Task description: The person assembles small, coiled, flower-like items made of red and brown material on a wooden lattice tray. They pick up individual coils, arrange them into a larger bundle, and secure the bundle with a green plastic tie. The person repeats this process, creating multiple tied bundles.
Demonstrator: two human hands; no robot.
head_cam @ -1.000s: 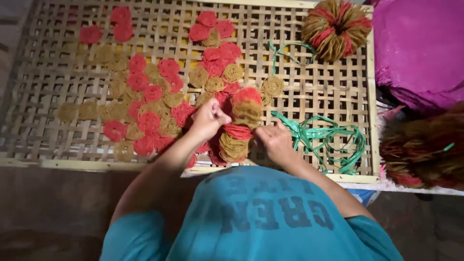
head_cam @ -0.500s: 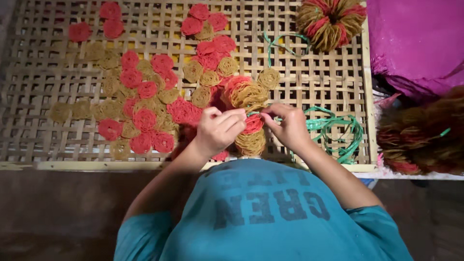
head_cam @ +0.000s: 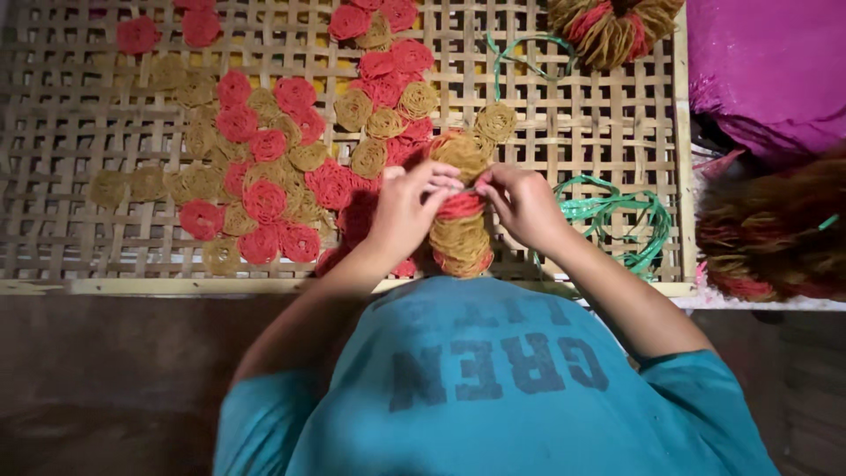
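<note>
- Centrally, one stack of round woven discs (head_cam: 460, 207) stands on the bamboo lattice tray (head_cam: 70, 238), near its front edge, with tan discs at top and bottom and a red band in the middle.
- One left hand (head_cam: 407, 211) is curled around the stack's left side, fingers closed against the red band.
- One right hand (head_cam: 522, 204) is pinched closed on the stack's right side; the fingertips of both hands nearly meet at the middle.
- Loose red discs (head_cam: 264, 201) and tan discs (head_cam: 203, 181) lie flat on the tray to the left and above the stack, overlapping in one wide cluster; roughly twenty of each show, and the exact count cannot be told.
- One tangle of green plastic string (head_cam: 617, 211) lies on the tray just right of the right hand.
- One tied bundle of discs (head_cam: 612, 26) sits at the tray's far right corner, with a loop of green string beside it.
- One pink plastic bag (head_cam: 775, 70) lies off the tray to the right, and one heap of bundled discs (head_cam: 775, 238) sits below it.
- One person in a teal shirt (head_cam: 485, 379) fills the foreground.
</note>
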